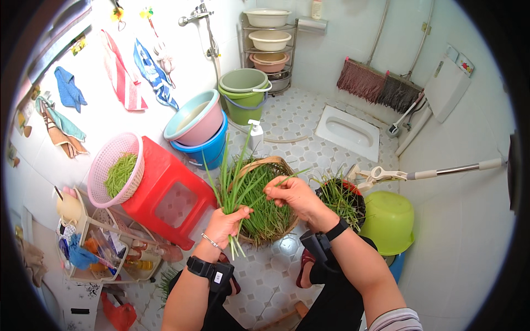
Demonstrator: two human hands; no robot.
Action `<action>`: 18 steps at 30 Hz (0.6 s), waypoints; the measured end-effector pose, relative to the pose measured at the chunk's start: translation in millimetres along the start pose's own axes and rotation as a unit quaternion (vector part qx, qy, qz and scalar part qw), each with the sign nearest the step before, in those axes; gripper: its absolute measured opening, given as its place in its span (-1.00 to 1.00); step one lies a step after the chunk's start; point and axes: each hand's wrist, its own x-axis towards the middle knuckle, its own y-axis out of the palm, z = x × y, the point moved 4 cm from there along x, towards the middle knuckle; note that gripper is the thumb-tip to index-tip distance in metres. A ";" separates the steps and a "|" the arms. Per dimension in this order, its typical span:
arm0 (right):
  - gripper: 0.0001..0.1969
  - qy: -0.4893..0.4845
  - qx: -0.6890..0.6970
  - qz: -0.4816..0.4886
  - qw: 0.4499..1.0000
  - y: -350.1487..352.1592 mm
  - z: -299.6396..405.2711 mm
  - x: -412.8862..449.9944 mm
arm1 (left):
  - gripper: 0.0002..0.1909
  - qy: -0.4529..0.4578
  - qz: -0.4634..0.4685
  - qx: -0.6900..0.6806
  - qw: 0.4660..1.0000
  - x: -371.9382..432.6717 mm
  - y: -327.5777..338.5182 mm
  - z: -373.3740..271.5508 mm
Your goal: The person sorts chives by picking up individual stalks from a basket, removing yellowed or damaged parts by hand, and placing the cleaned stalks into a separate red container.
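Observation:
My left hand (228, 225) is closed round a bunch of long green leafy stalks (230, 190), perhaps chives, their pale ends pointing down. To its right my right hand (290, 196) pinches a green blade (287, 179) between thumb and fingers. Both hands are over a woven basket (296, 221) heaped with more of the green stalks (265, 207). Just right of the basket, a black-lined bin (360, 215) with a red rim holds loose green and yellowish blades (337, 202).
A red plastic stool (165, 165) stands left, with a pink colander (97, 182) of green beans on it. Behind are a blue bucket (215, 153) under a pink basin (203, 128), and a white pump bottle (256, 136). An upturned lime tub (389, 223) is at right.

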 end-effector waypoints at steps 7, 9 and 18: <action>-0.89 -0.092 -0.049 -0.084 0.991 -41.4 40.3 -13.4 | -0.78 0.017 -0.015 0.030 0.999 -1.3 -13.5 -8.6; -0.90 -0.114 -0.079 -0.089 0.986 -52.8 43.3 -14.4 | -0.77 0.015 -0.011 0.038 0.999 -1.3 -15.2 -9.1; -0.92 -0.278 -0.441 -0.206 0.828 -90.8 55.6 -35.4 | -0.77 0.017 -0.020 0.039 0.999 -3.8 -26.0 -10.8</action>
